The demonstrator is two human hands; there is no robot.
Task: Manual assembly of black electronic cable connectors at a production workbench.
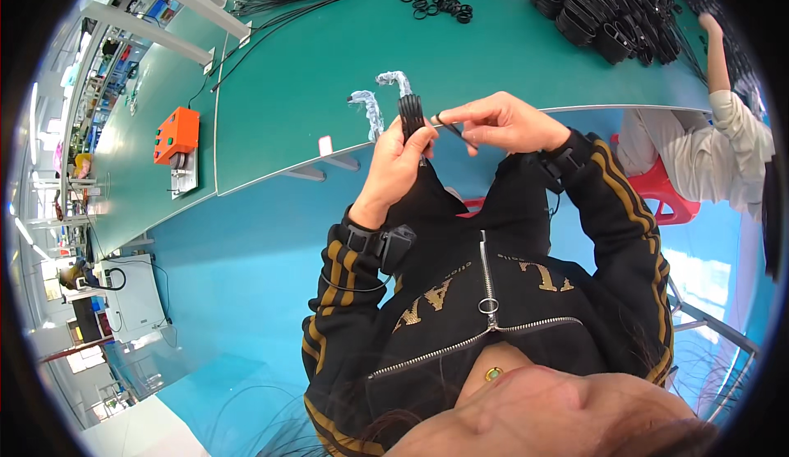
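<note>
Black cable bundle (411, 112) in hands (394, 167)

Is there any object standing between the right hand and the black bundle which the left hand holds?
Only a thin dark strand shows in the gap between the right hand and the black bundle in the left hand; it lies at the right fingers, so it hardly seems an obstacle. Nothing else visible stands there.
</note>
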